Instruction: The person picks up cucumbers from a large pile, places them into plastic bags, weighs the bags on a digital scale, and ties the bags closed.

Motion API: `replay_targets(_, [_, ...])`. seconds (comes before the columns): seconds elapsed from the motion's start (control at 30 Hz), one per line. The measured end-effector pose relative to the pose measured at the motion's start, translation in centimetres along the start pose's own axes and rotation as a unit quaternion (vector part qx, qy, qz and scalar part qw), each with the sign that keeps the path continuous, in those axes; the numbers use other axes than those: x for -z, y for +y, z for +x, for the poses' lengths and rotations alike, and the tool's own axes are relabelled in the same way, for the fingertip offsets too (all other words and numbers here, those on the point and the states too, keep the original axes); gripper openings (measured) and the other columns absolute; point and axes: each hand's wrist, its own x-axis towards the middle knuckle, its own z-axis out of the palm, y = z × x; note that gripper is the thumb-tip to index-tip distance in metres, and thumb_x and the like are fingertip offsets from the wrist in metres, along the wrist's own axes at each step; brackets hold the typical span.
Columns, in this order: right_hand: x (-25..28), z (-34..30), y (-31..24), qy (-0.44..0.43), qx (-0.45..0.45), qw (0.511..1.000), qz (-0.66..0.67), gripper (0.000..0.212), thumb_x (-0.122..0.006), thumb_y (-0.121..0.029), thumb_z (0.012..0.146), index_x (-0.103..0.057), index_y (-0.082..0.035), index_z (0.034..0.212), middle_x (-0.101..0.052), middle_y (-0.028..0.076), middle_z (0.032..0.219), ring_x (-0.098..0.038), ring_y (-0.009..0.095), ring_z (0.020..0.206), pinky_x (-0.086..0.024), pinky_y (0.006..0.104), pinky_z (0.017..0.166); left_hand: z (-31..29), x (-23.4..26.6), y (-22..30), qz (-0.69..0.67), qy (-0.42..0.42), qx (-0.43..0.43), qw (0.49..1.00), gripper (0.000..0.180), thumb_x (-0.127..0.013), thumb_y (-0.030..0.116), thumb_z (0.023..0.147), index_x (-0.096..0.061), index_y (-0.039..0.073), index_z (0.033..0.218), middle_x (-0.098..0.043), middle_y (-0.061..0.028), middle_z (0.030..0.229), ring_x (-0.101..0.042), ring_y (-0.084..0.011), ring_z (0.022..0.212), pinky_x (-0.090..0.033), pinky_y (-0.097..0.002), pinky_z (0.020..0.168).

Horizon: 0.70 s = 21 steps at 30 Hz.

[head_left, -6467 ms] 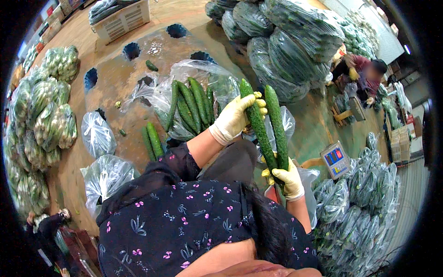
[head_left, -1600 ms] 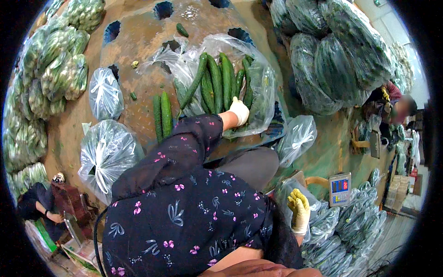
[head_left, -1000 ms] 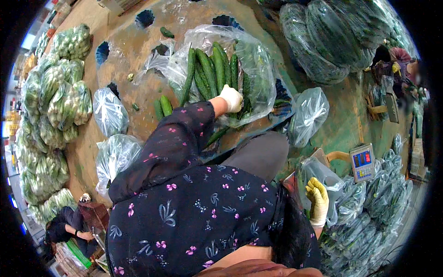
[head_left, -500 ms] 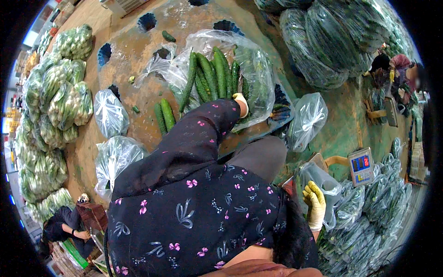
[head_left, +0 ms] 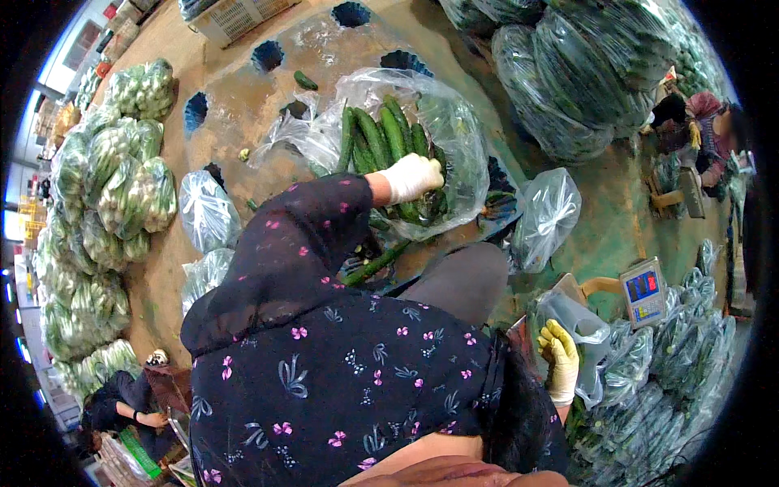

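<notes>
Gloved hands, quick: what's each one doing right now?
Left hand: fingers curled over the cucumbers; whether it grips one cannot be told.
Right hand: loosely open, nothing visible in it.

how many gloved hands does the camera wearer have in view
2: the left hand, over the cucumbers on the open clear bag; the right hand, beside another clear bag near the scale.

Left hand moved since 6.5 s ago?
Yes: leftward, against the blue-edged hole just beyond the open bag. The left hand was by the bag's right edge; now it's over the cucumbers inside.
</notes>
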Motion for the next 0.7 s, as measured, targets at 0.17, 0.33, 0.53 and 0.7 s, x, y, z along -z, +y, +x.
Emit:
replay_targets(0.17, [-0.6, 0.8, -0.4, -0.018, 0.014, 1.000, 0.003, 0.039, -0.055, -0.015, 0.090, -0.050, 0.003, 0.124, -0.060, 0.011, 0.113, -0.060, 0.016, 0.093, -0.047, 0.0270, 0.083, -6.4, 3.7, -1.7, -0.221, 0.393, 0.181, 0.874, 0.029, -0.060, 0.000, 0.067, -0.058, 0.006, 0.095, -0.057, -0.0110, 0.087, -0.057, -0.0283, 0.084, -0.047, -0.0346, 0.077])
replay_targets(0.33, [-0.9, 1.2, -1.1, -0.040, 0.043, 0.997, -0.042, 0.041, -0.057, -0.022, 0.090, -0.052, -0.002, 0.125, -0.061, 0.006, 0.112, -0.060, 0.013, 0.092, -0.046, 0.0240, 0.080, -15.0, 5.4, -1.1, -0.651, 0.404, 0.296, 0.571, 0.024, -0.060, -0.004, 0.076, -0.059, 0.002, 0.099, -0.061, -0.0062, 0.094, -0.059, -0.0129, 0.082, -0.049, -0.0267, 0.075])
replay_targets(0.53, [-3.0, 1.2, -2.1, -0.063, 0.037, 0.997, -0.024, 0.038, -0.055, -0.016, 0.090, -0.051, 0.001, 0.124, -0.060, 0.008, 0.114, -0.059, 0.015, 0.095, -0.046, 0.0265, 0.084, -21.5, 4.2, -1.3, -0.759, 0.454, 0.216, 0.414, 0.028, -0.054, -0.011, 0.075, -0.058, 0.002, 0.099, -0.060, -0.0147, 0.103, -0.060, -0.0267, 0.089, -0.051, -0.0366, 0.075])
replay_targets(0.7, [-3.2, 1.2, -2.2, -0.076, 0.032, 0.996, -0.023, 0.038, -0.053, -0.014, 0.090, -0.050, 0.002, 0.125, -0.059, 0.009, 0.115, -0.058, 0.016, 0.096, -0.046, 0.0276, 0.086, -22.4, 3.6, -1.5, -0.782, 0.465, 0.188, 0.369, 0.029, -0.056, -0.010, 0.073, -0.061, 0.003, 0.098, -0.061, -0.0147, 0.104, -0.058, -0.0292, 0.095, -0.050, -0.0410, 0.078])
